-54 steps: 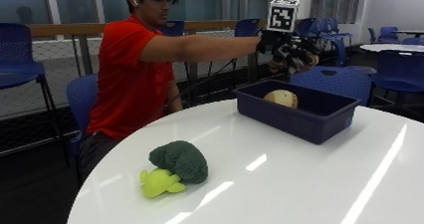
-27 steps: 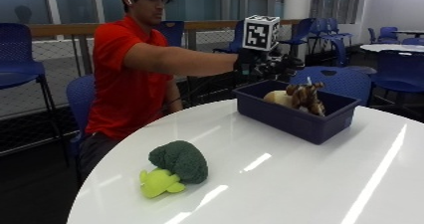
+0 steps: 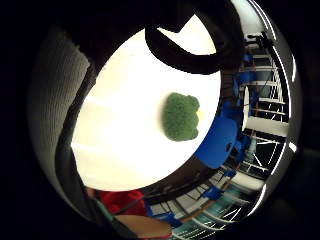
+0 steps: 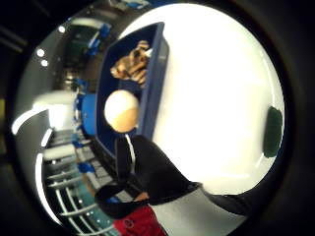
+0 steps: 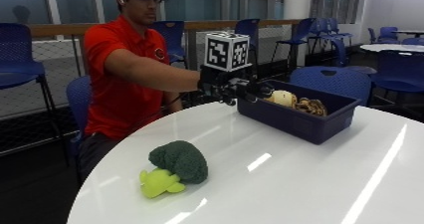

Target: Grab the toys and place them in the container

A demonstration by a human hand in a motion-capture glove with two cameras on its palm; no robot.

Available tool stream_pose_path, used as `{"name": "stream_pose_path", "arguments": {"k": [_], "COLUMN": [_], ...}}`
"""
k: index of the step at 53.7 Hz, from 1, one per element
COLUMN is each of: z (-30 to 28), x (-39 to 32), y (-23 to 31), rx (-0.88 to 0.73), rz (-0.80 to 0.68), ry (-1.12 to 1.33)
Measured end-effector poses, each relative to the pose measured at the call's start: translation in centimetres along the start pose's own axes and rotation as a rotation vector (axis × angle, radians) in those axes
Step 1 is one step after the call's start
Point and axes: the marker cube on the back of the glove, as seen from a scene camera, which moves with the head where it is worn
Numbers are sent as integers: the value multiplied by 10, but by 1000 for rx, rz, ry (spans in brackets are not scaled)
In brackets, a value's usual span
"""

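A dark blue container (image 5: pixel 301 120) stands at the far side of the round white table (image 5: pixel 291 184). In it lie a cream ball toy (image 5: pixel 283 98) and a brown plush toy (image 5: pixel 310 106). My gloved right hand (image 5: pixel 230 87) hovers just off the container's near-left end, above the table, fingers relaxed and holding nothing. A green broccoli toy (image 5: pixel 179 160) with a yellow-green stalk lies near the table's front left edge. The thumb side palm view shows the container (image 4: pixel 153 83), the ball (image 4: pixel 121 111), the brown toy (image 4: pixel 132 64) and the broccoli (image 4: pixel 272 132). The little finger side palm view has the broccoli (image 3: pixel 181 116) alone on the table (image 3: pixel 125 140).
Blue chairs (image 5: pixel 334 80) stand behind the container and further back along a railing. The person sits at the table's far left edge. Bare white tabletop lies between the broccoli and the container.
A second ago the hand was high over the container; the brown toy then appeared inside it. The hand has since drawn back left and down, off the container's end.
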Motion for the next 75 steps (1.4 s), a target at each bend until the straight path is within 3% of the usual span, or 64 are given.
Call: {"name": "stream_pose_path", "arguments": {"k": [41, 75], "z": [81, 121], "x": [186, 228], "y": [25, 46], "rx": [-98, -192], "rz": [257, 288], "ry": [32, -58]}}
